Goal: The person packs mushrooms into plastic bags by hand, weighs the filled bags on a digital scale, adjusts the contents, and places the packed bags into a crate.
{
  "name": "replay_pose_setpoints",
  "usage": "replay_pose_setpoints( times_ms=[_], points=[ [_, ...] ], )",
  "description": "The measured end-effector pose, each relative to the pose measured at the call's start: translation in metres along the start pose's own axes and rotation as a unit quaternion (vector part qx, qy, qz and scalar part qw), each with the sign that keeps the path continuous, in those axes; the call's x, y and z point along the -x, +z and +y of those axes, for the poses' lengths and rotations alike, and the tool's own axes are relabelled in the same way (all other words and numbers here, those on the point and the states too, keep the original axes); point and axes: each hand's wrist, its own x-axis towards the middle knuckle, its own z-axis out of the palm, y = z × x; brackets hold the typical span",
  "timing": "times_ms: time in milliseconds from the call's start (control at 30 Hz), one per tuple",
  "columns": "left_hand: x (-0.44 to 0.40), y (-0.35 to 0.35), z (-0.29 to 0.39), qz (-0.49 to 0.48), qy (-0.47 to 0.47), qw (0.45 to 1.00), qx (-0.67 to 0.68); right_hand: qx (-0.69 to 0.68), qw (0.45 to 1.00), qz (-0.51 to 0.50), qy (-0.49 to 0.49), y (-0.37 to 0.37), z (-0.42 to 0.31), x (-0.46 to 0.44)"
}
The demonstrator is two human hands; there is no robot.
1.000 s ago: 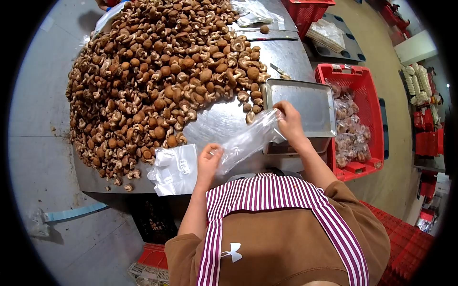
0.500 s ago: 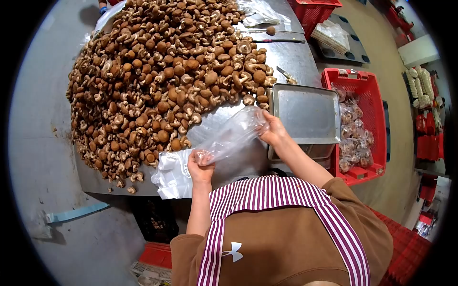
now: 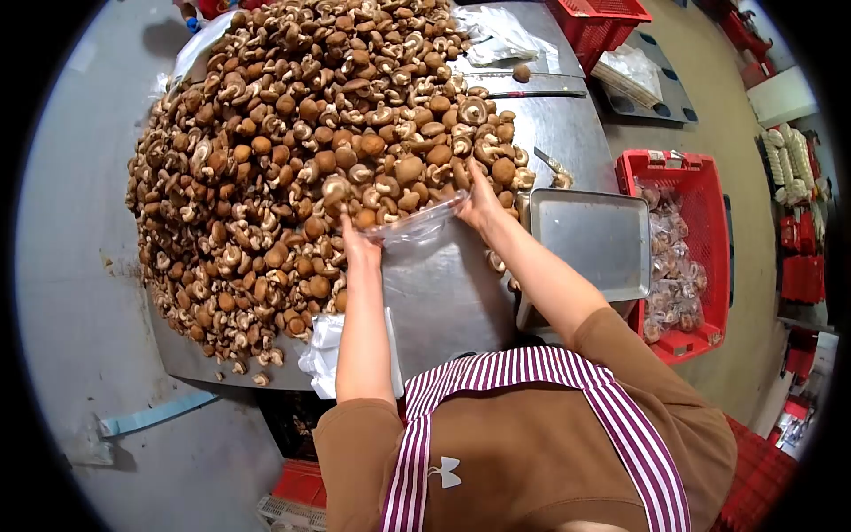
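A clear plastic bag (image 3: 418, 223) is stretched between my two hands at the near edge of a big heap of shiitake mushrooms (image 3: 266, 151). My left hand (image 3: 362, 246) holds the bag's left side, its fingertips against the mushrooms; one mushroom (image 3: 337, 190) right by them is slightly blurred. On the other side, my right hand (image 3: 480, 207) grips the bag's right end, with its fingers reaching up to the heap. A stack of flat white plastic bags (image 3: 326, 353) lies at the table's front edge, partly behind my left forearm.
Right of my hands a metal tray (image 3: 589, 244) rests on the steel table (image 3: 443, 297). Beyond it stands a red crate (image 3: 720, 239) with several bagged mushrooms (image 3: 669, 284). A knife (image 3: 550, 160) and a dark rod (image 3: 536, 94) lie farther back. Part of another person (image 3: 192, 18) shows far left.
Both hands have moved forward with the plastic bag, from above the bare steel to the mushroom heap. The bag now spans between them at the heap's edge. The view has shifted slightly.
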Motion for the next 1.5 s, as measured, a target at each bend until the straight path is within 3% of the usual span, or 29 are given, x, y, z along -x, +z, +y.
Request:
replay_pose_setpoints(
  times_ms=[33, 100, 133, 200, 267, 333, 367, 467, 500, 533, 600, 633, 667, 733, 800, 833, 867, 933, 967, 1000, 1067, 1133, 1200, 1267, 1333, 1400, 1467, 1500],
  points=[
    [-0.013, 0.002, 0.000, -0.002, -0.001, 1.000, -0.001, -0.001, 1.000, 0.001, -0.002, -0.001, -0.006, -0.015],
    [-0.034, 0.001, 0.002, -0.057, 0.012, 0.990, -0.129, 0.170, 0.984, -0.050, -0.002, -0.006, -0.014, -0.038],
    [-0.024, 0.006, 0.005, -0.058, 0.012, 0.990, -0.130, 0.231, 0.971, -0.057, -0.002, 0.000, -0.020, -0.033],
    [0.002, 0.010, 0.013, -0.149, 0.035, 0.982, -0.114, 0.238, 0.968, -0.073, -0.030, 0.012, -0.036, -0.018],
    [0.003, 0.007, 0.015, -0.114, 0.005, 0.990, -0.078, 0.316, 0.946, -0.048, -0.050, 0.025, -0.039, -0.023],
    [-0.016, 0.006, 0.005, -0.035, 0.047, 0.992, -0.107, 0.405, 0.898, -0.109, -0.135, 0.029, -0.029, -0.042],
    [-0.029, 0.002, -0.002, -0.042, 0.096, 0.983, -0.148, 0.485, 0.818, -0.114, -0.287, 0.030, -0.019, -0.060],
    [0.005, 0.004, 0.025, -0.133, 0.020, 0.978, -0.156, 0.597, 0.793, -0.122, -0.003, 0.060, -0.068, 0.005],
    [0.014, 0.012, 0.033, -0.123, 0.024, 0.980, -0.157, 0.595, 0.795, -0.117, 0.022, 0.059, -0.072, -0.005],
    [0.009, 0.015, 0.034, -0.094, 0.038, 0.983, -0.152, 0.561, 0.817, -0.136, 0.004, 0.057, -0.067, -0.013],
    [-0.023, 0.018, 0.029, -0.048, 0.054, 0.977, -0.201, 0.625, 0.774, -0.091, -0.045, 0.064, -0.055, -0.024],
    [-0.018, 0.029, 0.031, -0.026, 0.080, 0.954, -0.288, 0.634, 0.756, -0.089, -0.135, 0.077, -0.038, -0.019],
    [-0.024, 0.035, 0.027, -0.080, 0.155, 0.935, -0.309, 0.679, 0.711, -0.084, -0.161, 0.080, -0.036, -0.011],
    [-0.024, 0.045, 0.027, -0.087, 0.201, 0.892, -0.396, 0.725, 0.645, -0.078, -0.227, 0.077, -0.026, -0.025],
    [-0.020, 0.048, 0.027, -0.095, 0.194, 0.847, -0.485, 0.728, 0.639, -0.111, -0.221, 0.068, -0.028, -0.028],
    [-0.023, 0.043, 0.020, -0.104, 0.237, 0.826, -0.502, 0.730, 0.632, -0.145, -0.214, 0.064, -0.031, -0.025],
    [-0.022, 0.038, 0.013, -0.104, 0.235, 0.816, -0.517, 0.730, 0.622, -0.172, -0.225, 0.057, -0.031, -0.019],
    [0.029, 0.054, 0.020, -0.129, 0.095, 0.847, -0.508, 0.715, 0.633, -0.223, -0.195, 0.051, -0.024, 0.005],
    [-0.003, 0.025, -0.008, -0.219, 0.307, 0.801, -0.465, 0.737, 0.601, -0.234, -0.203, 0.043, -0.016, 0.012],
    [0.028, 0.031, -0.004, -0.177, 0.241, 0.826, -0.477, 0.733, 0.566, -0.244, -0.287, 0.026, -0.005, 0.011],
    [0.066, 0.022, -0.002, -0.162, 0.183, 0.871, -0.427, 0.685, 0.622, -0.264, -0.273, 0.013, -0.004, 0.047],
    [0.096, 0.005, -0.006, -0.163, 0.207, 0.892, -0.367, 0.687, 0.624, -0.271, -0.256, -0.008, -0.003, 0.069],
    [0.108, -0.030, -0.014, -0.158, 0.277, 0.863, -0.392, 0.671, 0.635, -0.274, -0.268, -0.039, 0.004, 0.082],
    [0.141, -0.041, -0.015, -0.136, 0.296, 0.855, -0.404, 0.685, 0.642, -0.268, -0.219, -0.052, 0.002, 0.105],
    [0.142, -0.070, -0.026, -0.093, 0.374, 0.808, -0.446, 0.693, 0.649, -0.253, -0.186, -0.069, 0.006, 0.113],
    [0.149, -0.085, -0.031, -0.058, 0.355, 0.827, -0.433, 0.680, 0.689, -0.195, -0.155, -0.081, 0.014, 0.112],
    [0.154, -0.091, -0.030, -0.052, 0.331, 0.817, -0.470, 0.672, 0.695, -0.152, -0.204, -0.094, 0.025, 0.100],
    [0.160, -0.088, -0.031, -0.039, 0.360, 0.796, -0.484, 0.698, 0.660, -0.129, -0.246, -0.094, 0.027, 0.100]
  ],
)
